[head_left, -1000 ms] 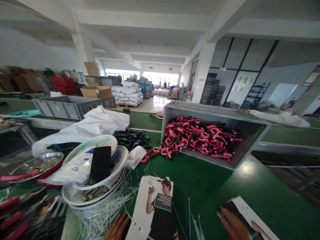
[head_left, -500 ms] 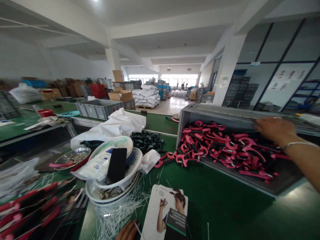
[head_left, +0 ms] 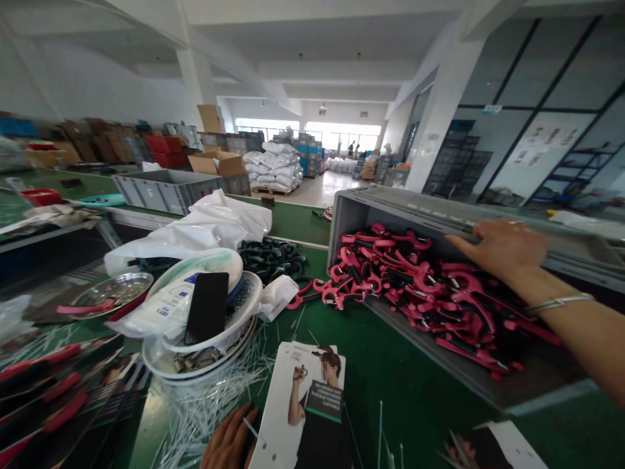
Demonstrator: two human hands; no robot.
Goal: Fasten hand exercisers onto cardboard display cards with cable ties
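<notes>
My right hand (head_left: 508, 251) rests on the upper edge of a grey crate (head_left: 424, 212) lying on its side, its thumb stretched apart from the fingers. Pink and black hand grips (head_left: 415, 280) fill the crate and spill from its left corner. At the bottom, my left hand (head_left: 228, 436) lies beside a stack of printed cards (head_left: 278, 410), fingers spread, partly cut off by the frame. A thin white strip (head_left: 254, 430) shows by its fingers; whether it is held is unclear.
Stacked bowls (head_left: 156, 358) carry a plastic bag and a black phone (head_left: 208, 306). White strips (head_left: 195, 417) are scattered beside them. Packed pink grips (head_left: 43, 391) lie at left, dark grips (head_left: 273, 257) behind. Another card (head_left: 508, 443) is at lower right.
The view has shifted right and down, so the scene sits further left. My right hand has its thumb more spread on the crate edge. A card at lower right has come into view.
</notes>
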